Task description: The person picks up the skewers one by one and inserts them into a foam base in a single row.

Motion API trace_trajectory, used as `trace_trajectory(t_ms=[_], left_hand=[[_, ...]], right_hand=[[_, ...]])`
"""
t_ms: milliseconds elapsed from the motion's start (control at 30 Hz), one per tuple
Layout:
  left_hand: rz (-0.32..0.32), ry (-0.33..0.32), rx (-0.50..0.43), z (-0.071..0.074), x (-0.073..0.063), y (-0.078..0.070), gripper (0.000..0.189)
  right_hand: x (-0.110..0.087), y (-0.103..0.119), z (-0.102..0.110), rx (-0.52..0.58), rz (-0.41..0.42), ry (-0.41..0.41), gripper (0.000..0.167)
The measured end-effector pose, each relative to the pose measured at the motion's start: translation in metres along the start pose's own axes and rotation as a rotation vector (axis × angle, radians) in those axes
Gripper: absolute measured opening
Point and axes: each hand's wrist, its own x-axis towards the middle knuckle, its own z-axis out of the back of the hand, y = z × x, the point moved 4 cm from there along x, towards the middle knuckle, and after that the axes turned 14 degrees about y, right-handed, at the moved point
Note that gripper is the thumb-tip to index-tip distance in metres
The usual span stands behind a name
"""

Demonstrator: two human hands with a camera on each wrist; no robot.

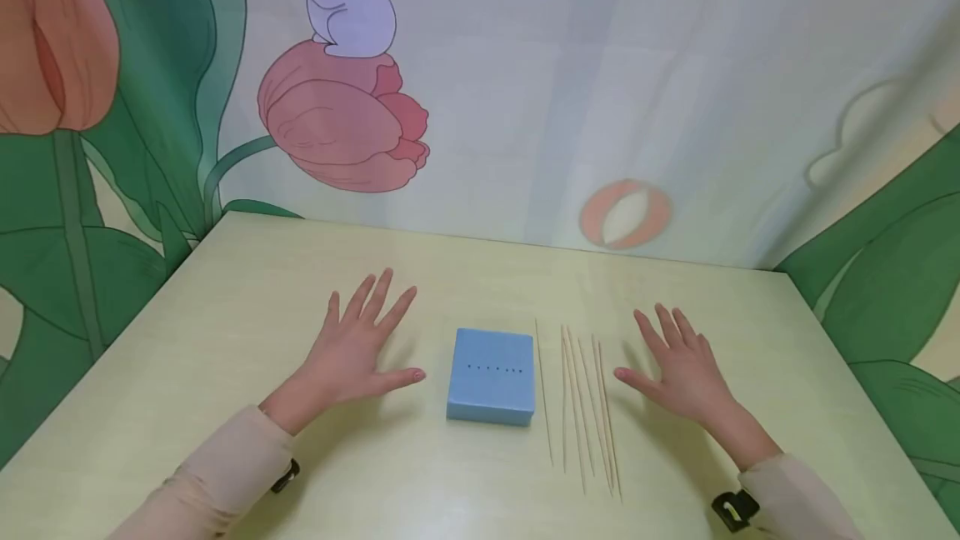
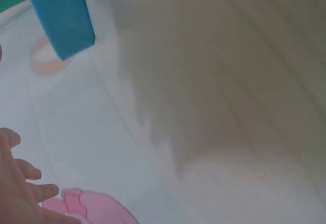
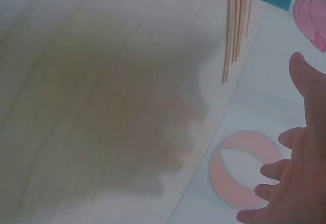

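A blue block (image 1: pixel 491 375) with a row of small dark holes across its top lies in the middle of the table. Just right of it, several thin wooden skewers (image 1: pixel 576 407) are laid out roughly side by side. My left hand (image 1: pixel 352 357) hovers left of the block, fingers spread, holding nothing. On the other side, my right hand (image 1: pixel 686 373) is held over the table beside the skewers, its fingers extended and apart. The left wrist view shows the block (image 2: pixel 61 18) at its upper left corner; skewers (image 3: pixel 236 25) appear at the top of the right wrist view.
The pale wooden table (image 1: pixel 360 473) ends at a back edge against a light curtain (image 1: pixel 510 90) printed with flowers and a white animal. Dark clips or straps (image 1: pixel 735 511) show at both sleeve cuffs.
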Motion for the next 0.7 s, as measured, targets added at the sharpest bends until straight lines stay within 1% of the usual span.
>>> trace_trajectory(t_ms=[100,200,367,467,533,600,700], left_hand=[[-0.060,0.041,-0.019,-0.003,0.005,-0.009,0.095],[-0.119,0.093,-0.069,-0.007,0.011,-0.018,0.094],[-0.190,0.200,-0.147,-0.017,0.021,-0.027,0.092],[-0.206,0.270,-0.186,-0.022,0.025,-0.031,0.091],[-0.209,0.303,-0.204,-0.024,0.027,-0.032,0.090],[-0.210,0.321,-0.214,-0.026,0.028,-0.033,0.089],[-0.209,0.337,-0.212,-0.025,0.027,-0.034,0.088]], right_hand=[[0.004,0.001,-0.004,0.004,0.030,0.029,0.082],[0.010,0.001,-0.009,0.004,0.056,0.062,0.081],[0.022,-0.003,-0.019,0.044,0.112,0.117,0.080],[0.029,-0.006,-0.023,0.098,0.138,0.136,0.079],[0.032,-0.008,-0.026,0.122,0.150,0.144,0.077],[0.035,-0.009,-0.029,0.153,0.152,0.161,0.077],[0.036,-0.009,-0.033,0.161,0.155,0.188,0.075]])
